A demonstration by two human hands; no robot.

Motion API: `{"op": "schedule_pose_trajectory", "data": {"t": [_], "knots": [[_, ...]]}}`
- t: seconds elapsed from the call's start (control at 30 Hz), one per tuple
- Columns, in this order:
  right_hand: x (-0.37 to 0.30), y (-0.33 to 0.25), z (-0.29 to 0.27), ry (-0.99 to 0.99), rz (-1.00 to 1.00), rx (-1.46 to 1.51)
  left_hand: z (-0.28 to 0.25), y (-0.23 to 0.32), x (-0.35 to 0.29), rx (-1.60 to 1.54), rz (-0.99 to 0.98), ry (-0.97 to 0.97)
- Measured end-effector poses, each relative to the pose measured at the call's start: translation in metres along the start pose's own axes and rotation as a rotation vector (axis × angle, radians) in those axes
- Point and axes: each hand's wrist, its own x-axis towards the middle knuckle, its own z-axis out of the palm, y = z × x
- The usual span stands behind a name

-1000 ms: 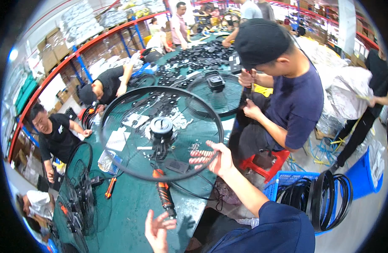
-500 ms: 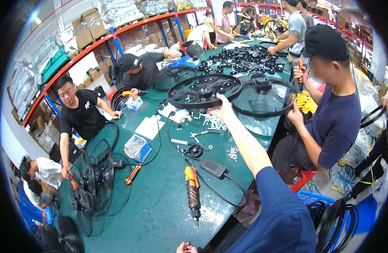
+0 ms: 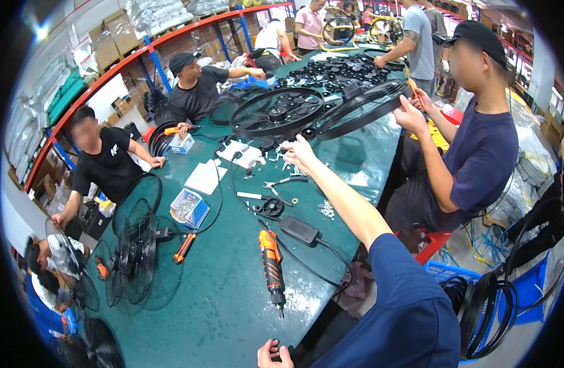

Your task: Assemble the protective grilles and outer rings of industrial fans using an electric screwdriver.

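Note:
My right hand (image 3: 301, 154) reaches far over the green table, fingers stretched out, beside the near edge of a black round fan frame (image 3: 237, 127). White plastic pieces (image 3: 289, 167) lie just under and beside it. At the bottom edge my left hand (image 3: 274, 356) is partly cut off, its fingers curled; a small dark spot shows at the fingertips, too small to name. An orange and black electric screwdriver (image 3: 271, 264) lies between the hands, bit toward me. Right of it rests a black power adapter (image 3: 300, 230) with its cable.
A co-worker on the right holds a tilted fan guard (image 3: 361, 113); another on the left holds a wire guard (image 3: 67, 260). On the table are a screw box (image 3: 190, 208), pliers (image 3: 285, 181), a black hub (image 3: 272, 207) and wire guards (image 3: 134, 257). A blue crate (image 3: 447, 273) stands right.
My right hand has come off the fan frame's rim and drawn slightly left; the frame sits further left. The right co-worker's guard is tilted up. The left co-worker has moved a wire guard leftward.

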Motion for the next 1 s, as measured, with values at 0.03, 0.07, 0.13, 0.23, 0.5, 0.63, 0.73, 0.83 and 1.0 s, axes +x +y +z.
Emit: {"op": "schedule_pose_trajectory", "data": {"t": [0.03, 0.07, 0.13, 0.23, 0.5, 0.63, 0.73, 0.83, 1.0], "knots": [[-0.011, 0.001, -0.006, -0.045, -0.008, -0.025, 0.001, 0.002, -0.001, 0.028, 0.001, -0.003], [-0.022, 0.002, -0.012, -0.03, -0.04, -0.1, 0.002, 0.002, 0.0, 0.054, 0.021, -0.012], [-0.057, 0.007, -0.011, -0.12, -0.022, -0.126, -0.001, 0.001, 0.0, 0.09, 0.015, -0.006], [-0.11, 0.009, -0.032, -0.122, -0.022, -0.177, -0.004, 0.014, 0.012, 0.107, -0.01, -0.018], [-0.327, -0.004, -0.17, -0.198, 0.181, -0.086, 0.008, 0.03, 0.023, 0.595, 0.475, -0.517], [-0.429, 0.032, -0.211, -0.111, 0.234, 0.08, 0.0, 0.024, 0.012, 0.864, 0.437, -0.471], [-0.507, 0.04, -0.23, 0.097, 0.238, 0.06, -0.004, 0.007, 0.01, 0.787, 0.498, -0.488], [-0.556, 0.032, -0.233, 0.371, 0.123, -0.1, -0.007, 0.002, 0.007, 0.834, 0.528, -0.485], [-0.639, 0.002, -0.304, 1.137, -0.345, -0.242, -0.016, -0.013, 0.007, 0.886, 0.601, -0.474]]}}
